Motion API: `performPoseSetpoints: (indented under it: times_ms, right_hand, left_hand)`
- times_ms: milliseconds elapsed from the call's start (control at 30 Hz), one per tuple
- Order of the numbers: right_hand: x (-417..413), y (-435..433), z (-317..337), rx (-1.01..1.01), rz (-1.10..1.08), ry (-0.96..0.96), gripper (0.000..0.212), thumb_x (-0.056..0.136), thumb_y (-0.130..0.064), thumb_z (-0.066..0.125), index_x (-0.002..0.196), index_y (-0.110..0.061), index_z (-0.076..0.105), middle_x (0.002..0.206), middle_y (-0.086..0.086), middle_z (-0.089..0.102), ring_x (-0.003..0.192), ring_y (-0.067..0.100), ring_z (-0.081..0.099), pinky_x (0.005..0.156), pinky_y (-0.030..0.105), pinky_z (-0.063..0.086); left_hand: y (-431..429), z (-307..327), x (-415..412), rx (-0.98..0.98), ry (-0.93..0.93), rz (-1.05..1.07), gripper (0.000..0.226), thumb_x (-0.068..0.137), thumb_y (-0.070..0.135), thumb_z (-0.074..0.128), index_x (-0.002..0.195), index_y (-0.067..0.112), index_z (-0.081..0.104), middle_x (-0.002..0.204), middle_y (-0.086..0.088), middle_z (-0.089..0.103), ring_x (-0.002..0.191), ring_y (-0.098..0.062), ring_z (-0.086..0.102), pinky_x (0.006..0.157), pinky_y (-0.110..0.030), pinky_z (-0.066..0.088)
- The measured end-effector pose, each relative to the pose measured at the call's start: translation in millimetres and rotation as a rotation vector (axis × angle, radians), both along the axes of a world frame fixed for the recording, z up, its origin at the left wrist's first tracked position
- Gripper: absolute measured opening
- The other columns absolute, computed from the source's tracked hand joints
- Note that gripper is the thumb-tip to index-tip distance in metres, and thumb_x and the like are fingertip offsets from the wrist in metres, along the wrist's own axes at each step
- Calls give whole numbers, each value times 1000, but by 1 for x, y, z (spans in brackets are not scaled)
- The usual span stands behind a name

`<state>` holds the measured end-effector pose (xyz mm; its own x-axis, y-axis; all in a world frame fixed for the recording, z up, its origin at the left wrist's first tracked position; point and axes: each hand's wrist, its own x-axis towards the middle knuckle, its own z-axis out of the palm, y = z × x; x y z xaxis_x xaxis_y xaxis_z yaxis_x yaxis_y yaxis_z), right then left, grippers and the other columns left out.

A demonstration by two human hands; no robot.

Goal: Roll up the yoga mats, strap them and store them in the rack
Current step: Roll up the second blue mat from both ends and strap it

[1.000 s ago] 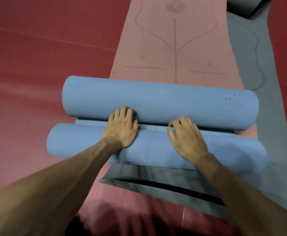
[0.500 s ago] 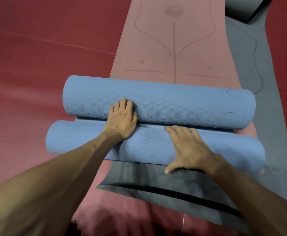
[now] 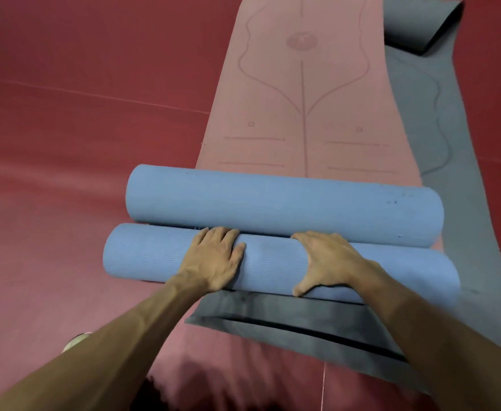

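Near blue roll (image 3: 273, 264) lies crosswise, touching the far blue roll (image 3: 273, 203) just beyond it. Left hand (image 3: 213, 259) presses palm-down on its top, fingers nearly straight; right hand (image 3: 326, 259) cups it, fingers over the crest, thumb spread down the near side. Both rolls rest on a flat pink mat (image 3: 302, 114) and grey mat (image 3: 466, 209) on a red floor (image 3: 80, 114).

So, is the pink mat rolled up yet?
No, the pink mat lies flat, running on beyond the far blue roll.
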<state>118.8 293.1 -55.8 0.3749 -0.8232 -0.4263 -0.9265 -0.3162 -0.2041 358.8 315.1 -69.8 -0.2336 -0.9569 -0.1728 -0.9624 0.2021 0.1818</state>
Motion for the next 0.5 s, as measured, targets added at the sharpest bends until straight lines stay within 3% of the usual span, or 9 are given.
performPoseSetpoints:
  times_ms: [267,367,433,500]
  right_hand:
    - [-1,25,-5,7,-46,-31,111,49,-77,71,142,-30,34,132,-8,50,122,15,46,99,35,33]
    - [0,23,-8,11,-123,-57,95,69,-85,46,144,-29,34,140,-7,47,128,16,43,106,36,30]
    - [4,22,-10,-39,-185,-76,79,82,-78,25,141,-28,38,138,-5,49,127,16,45,107,35,30]
    - [7,20,-12,-106,-192,-79,75,86,-73,18,140,-26,38,135,-4,49,126,16,43,106,34,29]
  left_hand:
    - [19,-7,-1,-21,-42,-11,79,84,52,-7,138,20,42,133,3,49,125,-17,42,113,-34,17]
    - [13,-8,-2,-39,-65,-10,78,84,52,-7,137,23,42,131,5,49,124,-16,42,111,-33,19]
    - [9,-10,-3,-47,-71,-11,76,85,52,-5,135,23,44,131,4,50,123,-16,43,112,-35,19]
    - [3,-13,-3,-61,-71,-4,74,86,51,-2,134,22,45,136,4,47,128,-16,40,115,-38,15]
